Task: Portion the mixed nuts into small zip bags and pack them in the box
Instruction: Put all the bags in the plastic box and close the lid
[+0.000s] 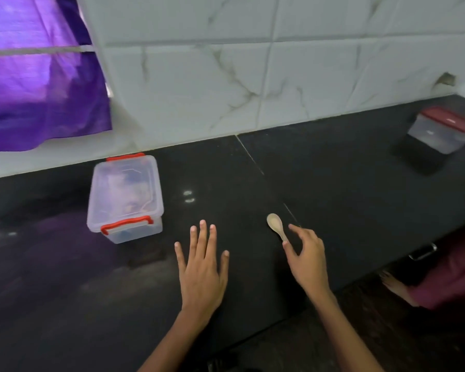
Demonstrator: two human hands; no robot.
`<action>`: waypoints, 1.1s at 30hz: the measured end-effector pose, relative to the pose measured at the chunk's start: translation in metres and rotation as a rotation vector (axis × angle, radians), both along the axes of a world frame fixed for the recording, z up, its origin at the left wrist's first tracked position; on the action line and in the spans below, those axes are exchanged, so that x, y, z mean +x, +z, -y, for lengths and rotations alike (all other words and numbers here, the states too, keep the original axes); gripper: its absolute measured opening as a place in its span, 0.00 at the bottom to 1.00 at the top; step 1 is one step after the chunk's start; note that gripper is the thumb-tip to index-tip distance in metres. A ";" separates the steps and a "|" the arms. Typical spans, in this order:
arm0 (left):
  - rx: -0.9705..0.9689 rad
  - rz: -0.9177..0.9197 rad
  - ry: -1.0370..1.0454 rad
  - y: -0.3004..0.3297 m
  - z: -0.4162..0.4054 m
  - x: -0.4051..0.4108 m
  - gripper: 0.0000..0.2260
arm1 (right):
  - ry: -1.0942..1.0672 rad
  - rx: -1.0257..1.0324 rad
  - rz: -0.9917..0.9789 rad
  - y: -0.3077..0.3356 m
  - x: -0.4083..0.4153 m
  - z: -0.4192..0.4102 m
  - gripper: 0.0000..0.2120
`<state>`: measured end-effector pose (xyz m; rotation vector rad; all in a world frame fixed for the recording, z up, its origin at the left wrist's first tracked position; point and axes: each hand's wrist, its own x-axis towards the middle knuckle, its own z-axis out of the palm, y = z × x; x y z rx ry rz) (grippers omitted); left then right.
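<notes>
Clear rectangular plastic box with red latches is seen lidded on the black table, left. It is judged light, rigid, best lifted by its sides. Left hand is spread, released; right hand pinches a small wooden spoon.

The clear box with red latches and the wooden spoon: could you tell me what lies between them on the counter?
In the head view, only bare black counter separates the clear box from the wooden spoon; the left hand hovers just nearer the camera.
</notes>
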<state>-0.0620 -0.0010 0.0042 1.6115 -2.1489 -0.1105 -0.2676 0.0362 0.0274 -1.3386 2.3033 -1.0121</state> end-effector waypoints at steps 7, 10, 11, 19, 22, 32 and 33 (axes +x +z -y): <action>-0.006 0.062 0.010 -0.001 -0.005 -0.008 0.26 | -0.157 0.074 0.033 -0.017 -0.005 -0.014 0.17; -0.008 0.063 0.035 -0.003 -0.003 -0.008 0.26 | -0.191 0.095 0.019 -0.020 -0.002 -0.012 0.13; -0.005 0.066 0.043 -0.003 -0.002 -0.008 0.26 | -0.200 0.111 0.017 -0.021 -0.002 -0.011 0.12; -0.022 0.066 0.123 -0.004 0.002 0.012 0.27 | -0.127 0.111 0.197 -0.002 0.011 0.018 0.06; -0.031 0.065 0.169 -0.003 0.005 0.026 0.27 | -0.018 0.092 0.245 0.009 0.034 0.048 0.06; -0.040 0.091 0.349 -0.001 0.006 0.075 0.27 | 0.175 0.118 0.319 0.001 0.136 0.146 0.08; -0.036 0.095 0.353 -0.001 0.006 0.080 0.27 | 0.164 0.112 0.319 -0.003 0.141 0.150 0.08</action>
